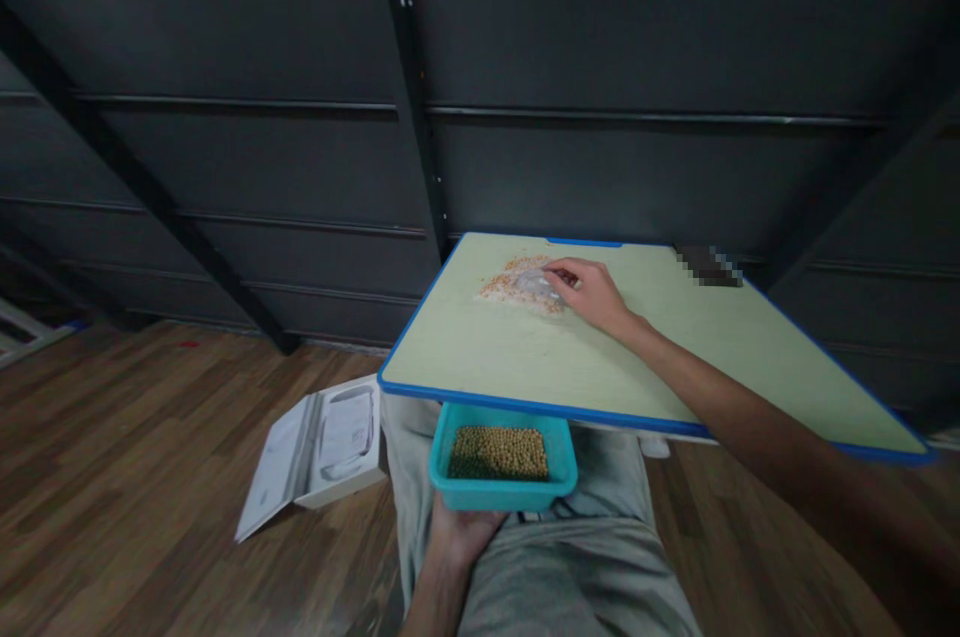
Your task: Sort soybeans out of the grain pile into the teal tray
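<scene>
My left hand (466,529) supports a teal plastic tub (499,495) from underneath, above my lap, its fingers mostly hidden under the base. Inside lie green beans (471,465) on the left and pale yellow soybean-like beans (519,452) on the right. On the light green folding table (480,357), my right hand (581,285) is closed in a pinch on what looks like a clear plastic bag (534,281). Around and under the bag spreads a thin layer of white and orange grains (501,289), too small to name.
An open white box (349,437) with its lid folded out stands on the wooden floor to the left. A dark, pixelated object (709,267) lies at the table's far right. The table has a blue edge, and a dark panelled wall (645,177) rises behind it.
</scene>
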A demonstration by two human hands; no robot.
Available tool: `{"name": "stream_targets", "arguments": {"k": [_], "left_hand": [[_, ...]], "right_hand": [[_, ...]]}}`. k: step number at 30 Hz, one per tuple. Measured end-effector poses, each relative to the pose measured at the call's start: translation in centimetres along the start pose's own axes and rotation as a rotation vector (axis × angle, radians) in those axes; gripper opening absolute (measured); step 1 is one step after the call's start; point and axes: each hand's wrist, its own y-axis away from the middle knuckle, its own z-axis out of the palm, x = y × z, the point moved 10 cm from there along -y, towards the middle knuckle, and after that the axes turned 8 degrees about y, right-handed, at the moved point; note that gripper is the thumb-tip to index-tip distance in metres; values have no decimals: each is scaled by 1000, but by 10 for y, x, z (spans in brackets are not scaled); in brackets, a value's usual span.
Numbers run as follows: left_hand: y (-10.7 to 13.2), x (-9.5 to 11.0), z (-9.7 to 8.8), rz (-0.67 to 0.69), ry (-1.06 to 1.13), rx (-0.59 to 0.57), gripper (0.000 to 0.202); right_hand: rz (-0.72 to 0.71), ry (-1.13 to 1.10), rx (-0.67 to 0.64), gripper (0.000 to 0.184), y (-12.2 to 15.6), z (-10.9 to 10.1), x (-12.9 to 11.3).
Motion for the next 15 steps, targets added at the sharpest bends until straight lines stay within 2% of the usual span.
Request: {"name": "stream_targets", "arguments": {"k": [4, 7, 10, 15], "left_hand": [[1, 4, -5, 28, -36, 57, 35], [0, 3, -8, 3, -18, 49, 33], [-1, 1, -13, -41, 23, 31, 33], [-2, 3, -23, -21, 46, 65, 35]], "right_hand": [[16, 41, -19, 23, 1, 2, 12], [20, 66, -38, 23, 2, 7, 17], [5, 73, -50, 24, 3, 9, 15], [-8, 60, -62, 24, 4, 10, 9]]}}
